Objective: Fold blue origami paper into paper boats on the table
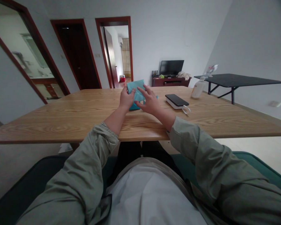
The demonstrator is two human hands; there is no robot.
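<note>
A light teal, flat, folded-looking piece (pixel 136 85) is held up just above the wooden table. My left hand (pixel 127 98) grips its left edge, thumb on the near face. My right hand (pixel 149 100) is at its right side, fingers spread and the fingertips over its surface. Below and behind the hands lies a darker teal item (pixel 134 107) on the table, partly hidden by them. What either teal thing is cannot be made out.
On the wooden table (pixel 84 109), to the right, are a black phone (pixel 177 100) on a white box-like item with a white cord loop (pixel 186 109) and a translucent bottle (pixel 198 88). A black table (pixel 241 80) stands beyond at the right.
</note>
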